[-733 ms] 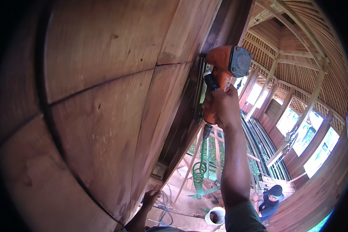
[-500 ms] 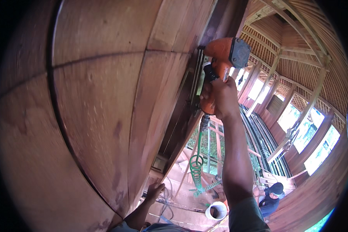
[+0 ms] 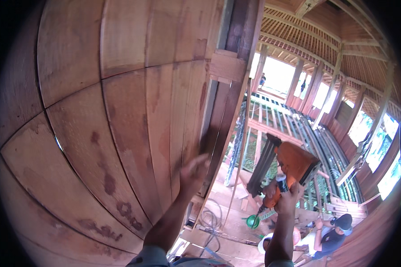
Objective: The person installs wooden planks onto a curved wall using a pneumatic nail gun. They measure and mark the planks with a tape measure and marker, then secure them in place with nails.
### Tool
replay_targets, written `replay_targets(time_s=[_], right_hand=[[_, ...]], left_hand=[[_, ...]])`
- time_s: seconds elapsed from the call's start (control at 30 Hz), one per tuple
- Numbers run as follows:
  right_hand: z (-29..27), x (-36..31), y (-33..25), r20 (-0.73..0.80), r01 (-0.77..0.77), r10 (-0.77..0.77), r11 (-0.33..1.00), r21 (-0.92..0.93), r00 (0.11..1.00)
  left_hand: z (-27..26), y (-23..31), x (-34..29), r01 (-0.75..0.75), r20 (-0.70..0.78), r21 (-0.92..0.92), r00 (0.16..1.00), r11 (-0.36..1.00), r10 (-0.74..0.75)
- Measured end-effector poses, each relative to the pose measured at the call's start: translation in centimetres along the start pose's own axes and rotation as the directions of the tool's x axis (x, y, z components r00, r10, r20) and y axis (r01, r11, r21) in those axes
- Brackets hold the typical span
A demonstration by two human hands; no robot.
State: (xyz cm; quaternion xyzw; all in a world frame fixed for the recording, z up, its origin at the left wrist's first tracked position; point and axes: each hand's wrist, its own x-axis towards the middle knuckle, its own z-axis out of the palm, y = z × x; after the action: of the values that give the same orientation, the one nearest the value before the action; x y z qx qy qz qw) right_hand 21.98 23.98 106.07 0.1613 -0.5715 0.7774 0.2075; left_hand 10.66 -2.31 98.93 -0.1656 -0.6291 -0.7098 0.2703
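Observation:
My right hand (image 3: 286, 196) is wrapped round the handle of an orange and black nail gun (image 3: 295, 161). The gun is held off to the right of the plank wall, apart from it, with its long dark magazine on the wall side. A green coiled air hose (image 3: 252, 221) hangs below its handle. My left hand (image 3: 194, 172), slightly blurred, reaches up at the right edge of the wooden plank wall (image 3: 124, 115). Its fingers are stretched out beside the upright wooden frame (image 3: 227, 66); whether they touch the wood I cannot tell.
A person (image 3: 332, 236) in a dark top and cap works at the lower right. Beside them stands a white bucket (image 3: 263, 244), partly hidden by my forearm. Long dark poles (image 3: 329, 151) lie beyond the gun. Loose cable (image 3: 213, 224) and boards cover the floor below.
My right hand has brought the nail gun down and right, away from the frame. My left hand has risen from low down to the wall's edge. The view has shifted.

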Motion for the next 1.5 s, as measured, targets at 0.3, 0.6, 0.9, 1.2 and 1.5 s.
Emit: replay_targets(time_s=[0.3,0.6,0.9,1.2,1.5], right_hand=[[-13.3,-11.2,11.8,-0.251,-0.332,0.392,0.909,0.251,0.885],[-22.7,-23.2,16.4,-0.286,-0.632,0.701,0.713,0.303,0.653],[-27.3,-28.7,17.7,-0.321,-0.747,0.827,0.558,0.361,0.462],[-28.4,-30.9,17.9,-0.364,-0.894,0.868,0.416,0.166,0.336],[-29.1,-30.3,19.3,-0.340,-0.903,0.881,0.398,0.161,0.328]], left_hand=[[10.0,10.1,14.1,-0.561,-0.010,0.314,0.805,0.766,0.593],[13.5,2.1,12.6,-0.359,-0.045,0.028,0.932,0.933,0.360],[14.1,1.1,13.3,-0.353,-0.159,0.180,0.911,0.918,0.381],[13.4,-0.4,13.2,-0.231,-0.322,0.220,0.900,0.948,0.294],[13.9,-0.3,12.5,-0.167,-0.346,0.286,0.900,0.944,0.264]])
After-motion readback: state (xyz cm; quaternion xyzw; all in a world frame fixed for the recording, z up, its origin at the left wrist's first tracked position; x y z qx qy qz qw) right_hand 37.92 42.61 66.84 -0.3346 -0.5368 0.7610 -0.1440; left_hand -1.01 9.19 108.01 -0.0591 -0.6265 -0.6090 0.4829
